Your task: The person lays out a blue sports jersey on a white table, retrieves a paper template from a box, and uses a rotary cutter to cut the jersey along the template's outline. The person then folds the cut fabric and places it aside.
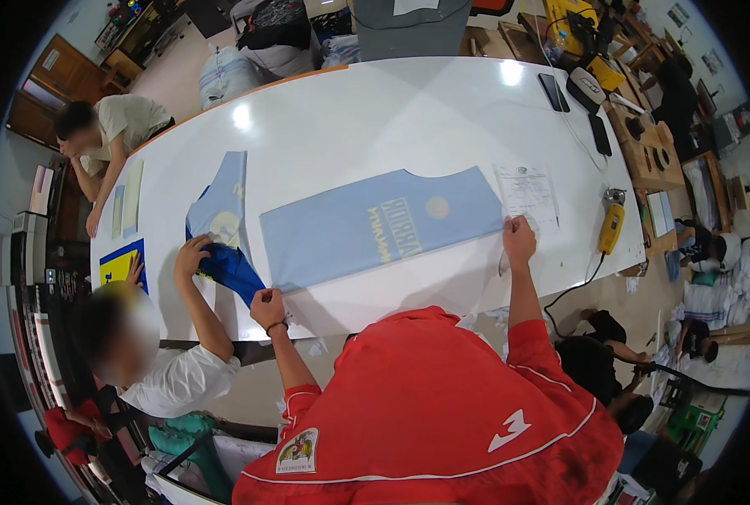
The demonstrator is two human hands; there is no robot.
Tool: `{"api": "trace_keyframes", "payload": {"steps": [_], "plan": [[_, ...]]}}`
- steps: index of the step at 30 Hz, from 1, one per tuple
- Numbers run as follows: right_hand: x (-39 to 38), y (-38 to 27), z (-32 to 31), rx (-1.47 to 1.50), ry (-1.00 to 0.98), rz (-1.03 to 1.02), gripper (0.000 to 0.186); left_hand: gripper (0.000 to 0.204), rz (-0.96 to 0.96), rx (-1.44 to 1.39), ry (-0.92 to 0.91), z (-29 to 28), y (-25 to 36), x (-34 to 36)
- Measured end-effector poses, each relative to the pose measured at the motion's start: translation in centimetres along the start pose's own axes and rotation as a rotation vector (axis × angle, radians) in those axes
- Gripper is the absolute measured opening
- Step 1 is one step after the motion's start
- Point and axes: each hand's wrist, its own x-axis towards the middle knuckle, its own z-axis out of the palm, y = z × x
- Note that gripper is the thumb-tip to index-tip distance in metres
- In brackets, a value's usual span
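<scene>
A pale blue fabric panel (pixel 320 231), cut in a garment shape, lies flat on the white table (pixel 349 109). Faint yellow lettering and a pale orange disc show on it. My left hand (pixel 267 309) pinches its near left corner, and my right hand (pixel 519 237) pinches its lower right corner. Between the two hands the near edge runs fairly straight. Just left of my left hand, a co-worker's hand (pixel 191 255) rests on a second panel (pixel 223 198), pale blue with a bright blue part (pixel 236 271) folded over.
A printed paper sheet (pixel 528 198) lies beside my right hand. Farther right are a yellow corded cutter (pixel 612 227) and phones (pixel 553 93). A person (pixel 127 126) leans on the far left table edge; the white-shirted co-worker (pixel 181 379) is close on my left.
</scene>
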Motion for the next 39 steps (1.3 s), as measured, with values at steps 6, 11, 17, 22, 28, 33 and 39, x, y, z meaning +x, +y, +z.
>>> {"api": "trace_keyframes", "payload": {"steps": [6,11,17,22,28,33,39], "plan": [[0.2,0.4,0.0,-0.005,-0.015,0.001,0.031,0.026,0.002,-0.023,-0.009,0.6,-0.5,0.2],[0.3,0.8,0.3,0.006,-0.014,0.025,0.033,0.044,0.055,0.2,-0.015,1.9,1.6,0.5],[0.0,0.3,-0.3,0.02,-0.041,0.038,0.032,0.046,0.103,0.406,-0.04,4.9,5.2,2.7],[-1.3,-0.3,-1.7,0.25,-0.163,0.105,0.032,0.038,0.106,0.528,-0.098,6.0,5.7,6.6],[-4.5,-1.2,-1.6,0.156,-0.167,0.102,0.04,0.04,0.015,0.533,-0.083,4.5,6.0,11.4],[-6.3,-2.0,-1.9,0.143,-0.13,0.051,0.037,0.046,0.211,0.438,0.09,5.0,8.1,7.9],[-6.6,-1.0,-0.1,0.158,-0.094,-0.052,0.026,0.041,0.578,0.121,-0.131,9.4,10.0,2.1]]}}
